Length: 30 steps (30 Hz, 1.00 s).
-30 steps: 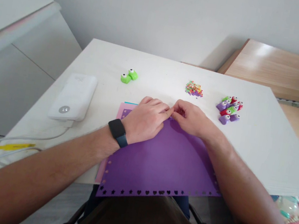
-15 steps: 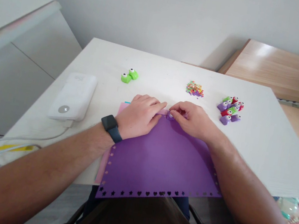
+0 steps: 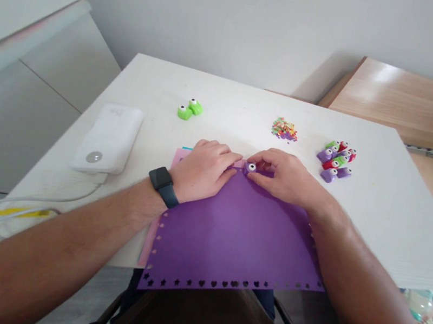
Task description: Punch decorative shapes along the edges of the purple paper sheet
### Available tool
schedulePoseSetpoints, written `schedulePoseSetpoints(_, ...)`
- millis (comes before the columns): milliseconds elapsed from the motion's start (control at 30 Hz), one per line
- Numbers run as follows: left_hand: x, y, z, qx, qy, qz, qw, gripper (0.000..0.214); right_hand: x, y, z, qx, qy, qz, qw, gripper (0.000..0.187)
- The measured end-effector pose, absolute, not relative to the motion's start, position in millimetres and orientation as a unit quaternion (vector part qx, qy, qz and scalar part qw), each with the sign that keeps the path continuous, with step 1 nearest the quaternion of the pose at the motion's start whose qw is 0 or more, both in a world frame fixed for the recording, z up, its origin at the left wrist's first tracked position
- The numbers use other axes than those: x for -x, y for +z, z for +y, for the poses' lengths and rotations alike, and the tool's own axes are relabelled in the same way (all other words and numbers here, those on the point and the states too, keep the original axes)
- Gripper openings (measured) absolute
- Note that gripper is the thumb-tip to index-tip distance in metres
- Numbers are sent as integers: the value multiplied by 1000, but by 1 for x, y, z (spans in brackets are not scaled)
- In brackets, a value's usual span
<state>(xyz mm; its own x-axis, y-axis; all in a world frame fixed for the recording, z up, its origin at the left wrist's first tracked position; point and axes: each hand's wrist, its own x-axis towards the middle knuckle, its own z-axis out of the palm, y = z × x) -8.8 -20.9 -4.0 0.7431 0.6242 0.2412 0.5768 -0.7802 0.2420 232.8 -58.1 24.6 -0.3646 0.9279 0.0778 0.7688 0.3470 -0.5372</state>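
Observation:
A purple paper sheet (image 3: 238, 231) lies in front of me, with star and heart holes along its near edge and more holes down its sides. My left hand (image 3: 207, 171), with a dark watch (image 3: 161, 178) on its wrist, grips the sheet's far edge between thumb and fingers. Just right of it, a small purple craft punch (image 3: 250, 167) with a white, star-marked button sits on that same edge. The thumb and fingers of my right hand (image 3: 284, 175) hold the punch by its right side. Pink paper (image 3: 150, 236) shows beneath the purple sheet.
Two green punches (image 3: 189, 109) stand at the back left, near a white power bank (image 3: 109, 139) with a cable. Colourful paper cutouts (image 3: 285, 130) form a small pile at the back. Several purple, red and green punches (image 3: 335, 161) cluster at the right of the white table (image 3: 380, 221).
My right thumb has come off the top of the punch to its side, so the star-marked button now shows. My left hand stays at the sheet's far edge.

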Motion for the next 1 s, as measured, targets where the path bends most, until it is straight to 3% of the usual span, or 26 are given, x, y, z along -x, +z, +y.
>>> schedulePoseSetpoints(1000, 8, -5, -20, -924, 144, 343, 94, 27, -236, 36, -59, 546, 176, -801, 172, 21)
